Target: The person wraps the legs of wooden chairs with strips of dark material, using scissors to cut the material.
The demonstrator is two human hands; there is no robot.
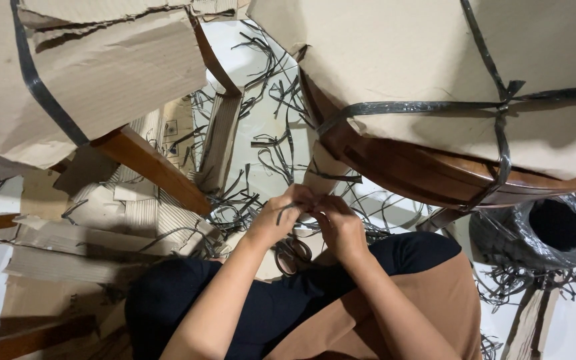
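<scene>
A furniture packing workshop: wooden chairs (435, 173) wrapped in cardboard (101, 73), black strapping scraps (268, 147) littering the floor.

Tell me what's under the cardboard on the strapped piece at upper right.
Under the cardboard wrap, a curved brown wooden edge shows, crossed by black straps. The rest is covered.

The person's forearms are bare down to both hands, the left hand (280, 217) and the right hand (339, 225) wearing no gloves, rings or watch, while the legs below are covered in black cloth with a tan-brown garment draped over one side.
</scene>
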